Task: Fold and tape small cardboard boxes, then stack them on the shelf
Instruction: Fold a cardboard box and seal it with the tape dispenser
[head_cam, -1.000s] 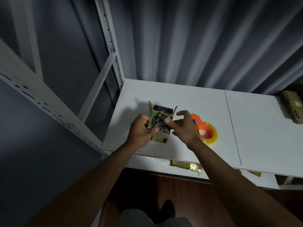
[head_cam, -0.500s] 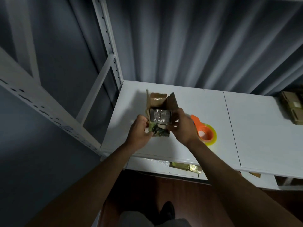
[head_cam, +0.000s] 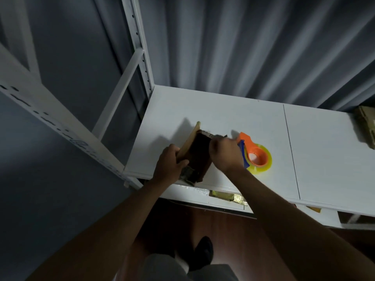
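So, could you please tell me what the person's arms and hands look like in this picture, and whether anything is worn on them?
Both arms are bare up to the frame's lower edge: no sleeve shows on either. The left hand and the right hand wear no gloves, and I see no watch, ring or wristband, though the light is dim and the right hand is slightly blurred.

White shelf (head_cam: 203, 110) made of two boards with a seam between them. On it: an orange tape dispenser (head_cam: 256, 155) with yellowish tape, a small box (head_cam: 197, 157) near the front edge, another box (head_cam: 366, 126) far right
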